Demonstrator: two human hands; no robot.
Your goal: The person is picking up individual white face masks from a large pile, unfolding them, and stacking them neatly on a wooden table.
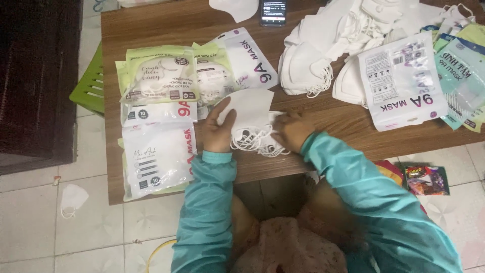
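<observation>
My left hand (218,130) grips the left side of a small stack of white face masks (251,117) lying on the wooden table (343,121). Against the stack's right side, my right hand (292,130) is closed over the masks and their tangled white ear loops (257,144). Both arms wear teal sleeves. Filled mask packets (157,108) lie just left of my left hand, some green and white, some plain white.
A big heap of loose white masks (333,40) covers the table's far right. Flat packets (404,81) lie to its right, and a phone (273,11) at the far edge. One mask (70,198) lies on the tiled floor at left, beside a green stool (91,83).
</observation>
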